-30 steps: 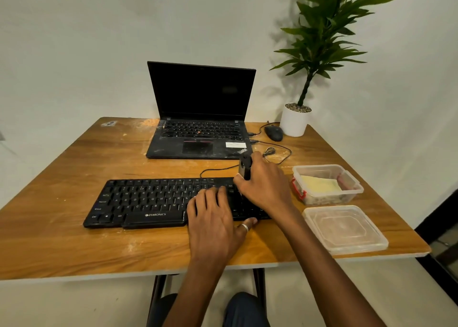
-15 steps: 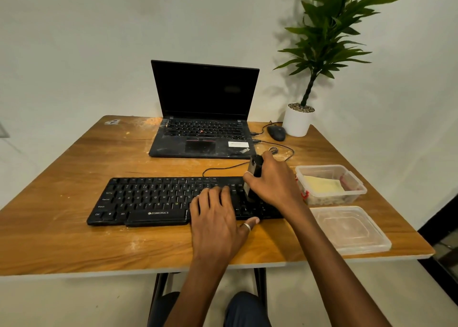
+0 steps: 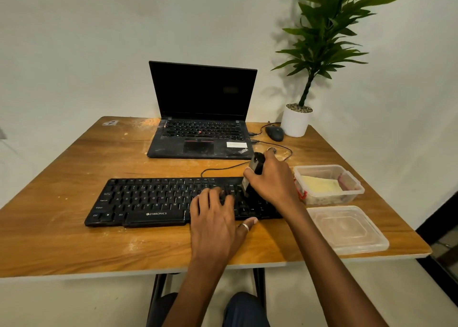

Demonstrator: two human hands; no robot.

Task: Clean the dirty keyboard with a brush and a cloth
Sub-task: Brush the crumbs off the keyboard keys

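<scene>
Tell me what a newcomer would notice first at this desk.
The two hands at the middle of the table: the left hand lies flat on the black keyboard, and the right hand grips a dark brush at its right end. Behind them an open laptop shows a dark screen, and a tall green plant in a white pot stands at the far right corner.

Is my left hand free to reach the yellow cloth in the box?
Probably not directly: the left hand rests on the keyboard, and the right hand, holding the brush, lies between it and the cloth.
</scene>
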